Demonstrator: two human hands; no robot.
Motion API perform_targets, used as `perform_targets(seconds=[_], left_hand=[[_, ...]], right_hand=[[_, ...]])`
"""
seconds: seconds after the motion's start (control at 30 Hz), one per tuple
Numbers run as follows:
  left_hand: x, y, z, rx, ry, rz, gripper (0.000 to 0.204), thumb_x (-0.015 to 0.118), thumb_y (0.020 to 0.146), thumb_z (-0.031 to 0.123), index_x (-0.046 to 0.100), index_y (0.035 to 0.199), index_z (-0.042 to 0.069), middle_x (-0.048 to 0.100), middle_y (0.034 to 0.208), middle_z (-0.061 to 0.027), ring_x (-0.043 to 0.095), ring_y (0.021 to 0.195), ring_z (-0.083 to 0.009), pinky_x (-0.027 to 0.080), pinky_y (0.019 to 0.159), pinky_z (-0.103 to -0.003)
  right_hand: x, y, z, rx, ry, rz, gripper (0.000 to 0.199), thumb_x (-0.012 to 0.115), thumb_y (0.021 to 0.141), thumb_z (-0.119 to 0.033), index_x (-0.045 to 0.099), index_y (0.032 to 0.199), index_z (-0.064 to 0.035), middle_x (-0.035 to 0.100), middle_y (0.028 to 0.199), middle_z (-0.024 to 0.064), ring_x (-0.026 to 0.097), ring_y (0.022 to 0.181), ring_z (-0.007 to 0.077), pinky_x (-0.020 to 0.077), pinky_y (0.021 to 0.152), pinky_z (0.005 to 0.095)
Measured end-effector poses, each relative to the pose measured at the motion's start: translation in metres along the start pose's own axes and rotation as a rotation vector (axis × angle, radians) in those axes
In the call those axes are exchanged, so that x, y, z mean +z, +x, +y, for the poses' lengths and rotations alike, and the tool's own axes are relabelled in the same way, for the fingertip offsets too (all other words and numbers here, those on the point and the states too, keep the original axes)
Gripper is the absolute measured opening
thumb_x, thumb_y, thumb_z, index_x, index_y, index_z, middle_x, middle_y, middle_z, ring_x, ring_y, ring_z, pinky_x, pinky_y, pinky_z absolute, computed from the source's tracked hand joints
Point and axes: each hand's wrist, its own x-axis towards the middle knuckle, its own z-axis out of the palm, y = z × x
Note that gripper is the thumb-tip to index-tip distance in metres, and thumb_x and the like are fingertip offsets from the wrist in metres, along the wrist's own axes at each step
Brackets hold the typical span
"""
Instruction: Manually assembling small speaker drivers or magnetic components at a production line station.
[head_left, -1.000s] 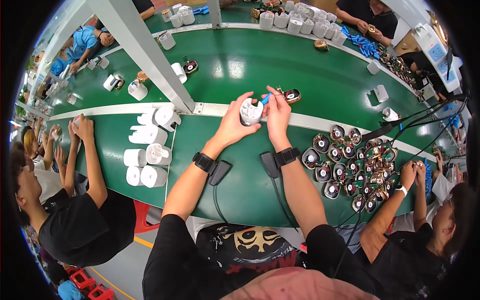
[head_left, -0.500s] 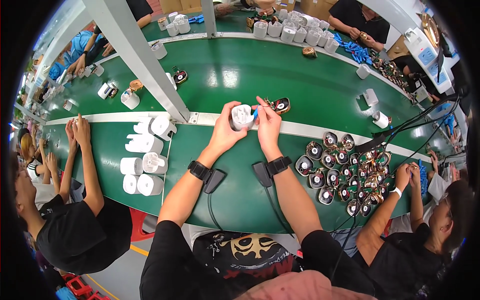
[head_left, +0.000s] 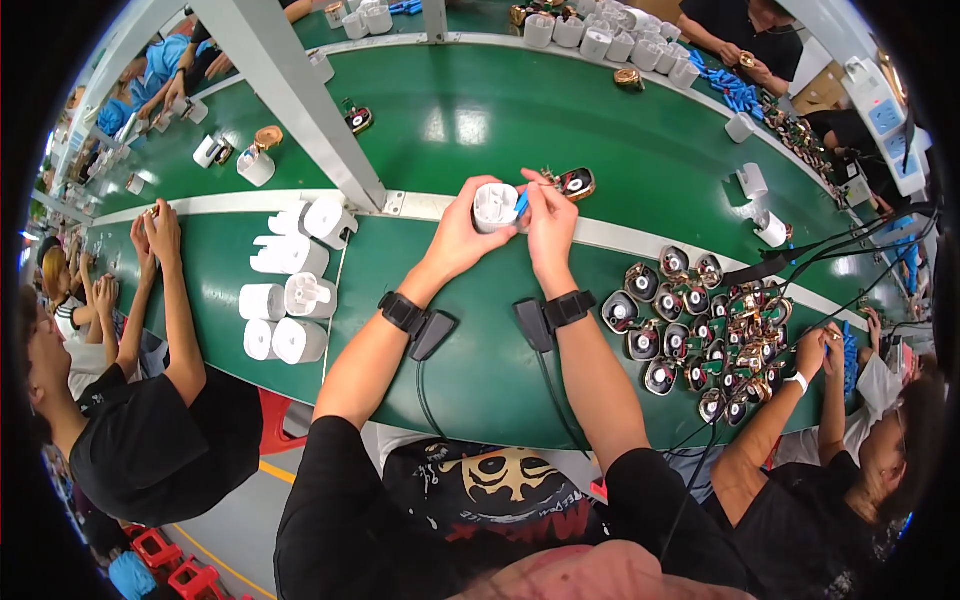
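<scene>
I see the left hand (head_left: 460, 226) with its grip curled around a white cup (head_left: 494, 209) above the green desk (head_left: 480, 345). At the cup's right rim, the right hand (head_left: 549, 228) pinches a blue cylinder (head_left: 522, 203). Steadying the cup and aligning the cylinder with its opening seems best.

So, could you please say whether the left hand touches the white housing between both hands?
Touching. The head view shows the left hand curled around the left and near sides of the white housing.
</scene>
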Motion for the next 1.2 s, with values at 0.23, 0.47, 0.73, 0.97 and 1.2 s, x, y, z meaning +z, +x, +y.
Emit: perform_targets(seconds=[0.23, 0.47, 0.73, 0.97, 1.2], left_hand=[[-0.003, -0.001, 0.002, -0.003, -0.017, 0.000, 0.058, 0.074, 0.069, 0.003, 0.050, 0.121, 0.004, 0.064, 0.106, -0.0101, 0.062, 0.101, -0.0181, 0.050, 0.089, -0.032], [-0.001, -0.003, 0.002, 0.047, -0.036, 0.003, 0.064, 0.073, 0.066, 0.007, 0.047, 0.125, 0.005, 0.062, 0.107, -0.0123, 0.062, 0.100, -0.0219, 0.049, 0.090, -0.034], [-0.004, -0.003, -0.002, 0.004, -0.031, -0.119, 0.062, 0.073, 0.066, 0.010, 0.046, 0.121, 0.005, 0.062, 0.106, -0.0136, 0.062, 0.098, -0.0239, 0.049, 0.087, -0.035], [-0.008, -0.002, 0.000, -0.009, -0.018, -0.132, 0.062, 0.073, 0.066, 0.011, 0.046, 0.122, 0.006, 0.062, 0.105, -0.0135, 0.062, 0.098, -0.0236, 0.049, 0.087, -0.035], [-0.007, -0.004, -0.001, 0.006, -0.022, -0.126, 0.062, 0.072, 0.067, 0.011, 0.046, 0.122, 0.006, 0.062, 0.104, -0.0131, 0.062, 0.097, -0.0234, 0.049, 0.086, -0.035]], right_hand=[[-0.005, 0.007, -0.016, -0.117, -0.021, -0.032, 0.025, 0.052, 0.098, -0.010, 0.066, 0.113, 0.0040, 0.068, 0.101, 0.0072, 0.052, 0.067, 0.0051, 0.0438, 0.061, 0.0210], [-0.001, 0.004, -0.039, -0.333, -0.254, -0.253, 0.025, 0.055, 0.095, -0.006, 0.066, 0.116, 0.0021, 0.069, 0.104, 0.0098, 0.062, 0.083, 0.0119, 0.0497, 0.077, 0.0257], [0.001, 0.006, -0.039, -0.407, -0.300, -0.341, 0.025, 0.057, 0.091, -0.002, 0.069, 0.113, -0.0008, 0.071, 0.099, 0.0093, 0.065, 0.090, 0.0137, 0.0497, 0.082, 0.0281], [-0.003, 0.005, -0.048, -0.340, -0.358, -0.396, 0.023, 0.058, 0.090, -0.002, 0.070, 0.110, -0.0022, 0.071, 0.095, 0.0093, 0.065, 0.087, 0.0147, 0.0495, 0.082, 0.0287], [-0.001, 0.000, -0.046, -0.401, -0.367, -0.361, 0.023, 0.059, 0.089, 0.000, 0.071, 0.108, -0.0014, 0.071, 0.096, 0.0113, 0.066, 0.086, 0.0173, 0.0520, 0.078, 0.0299]])
